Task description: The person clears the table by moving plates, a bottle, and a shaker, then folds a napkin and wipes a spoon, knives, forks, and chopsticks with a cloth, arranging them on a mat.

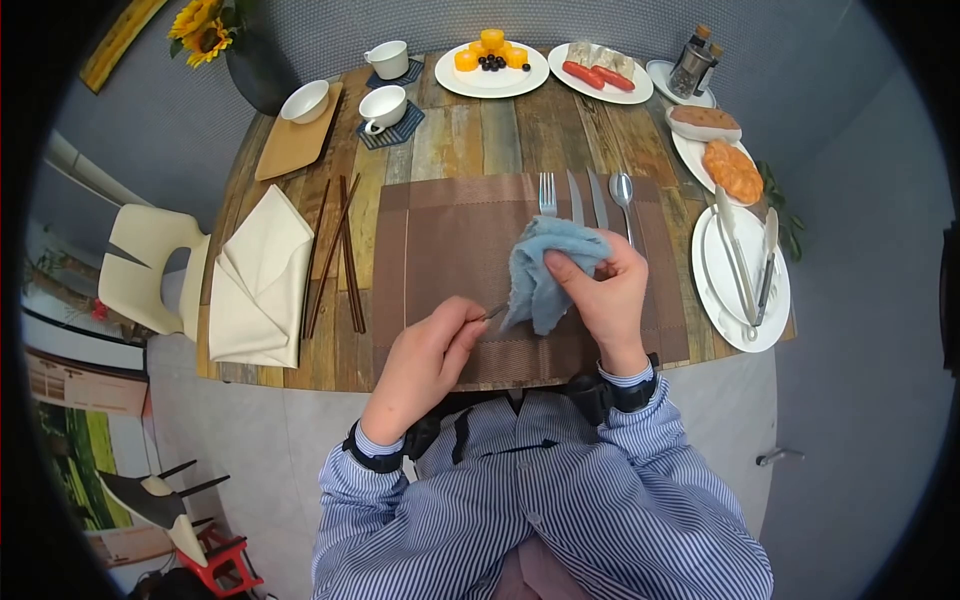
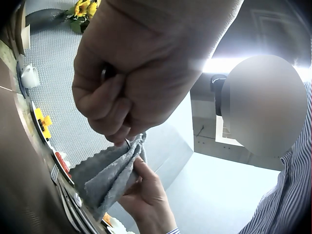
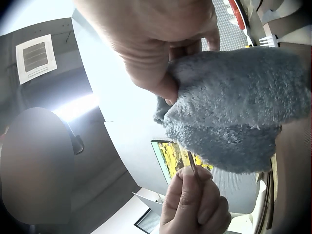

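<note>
A fuzzy blue-grey cloth point(image 1: 545, 265) hangs over the brown placemat point(image 1: 440, 240), pinched between the thumb and fingers of my right hand point(image 1: 612, 295). My left hand point(image 1: 425, 355) grips the thin handle of a metal piece of cutlery point(image 3: 191, 161). Its other end runs into the folds of the cloth and is hidden, so I cannot tell which piece it is. Just beyond the cloth lie a fork point(image 1: 547, 193), two table knives point(image 1: 598, 200) and a spoon point(image 1: 622, 195), side by side on the placemat; the cloth overlaps some of their handles in the head view.
To the left are a folded cream napkin point(image 1: 262, 285), chopsticks point(image 1: 347, 265) and a wooden tray point(image 1: 290, 150) with a bowl. Cups point(image 1: 382, 106) and a fruit plate point(image 1: 492, 84) stand at the back. Tongs point(image 1: 735, 255) lie across a plate on the right, near bread point(image 1: 733, 172).
</note>
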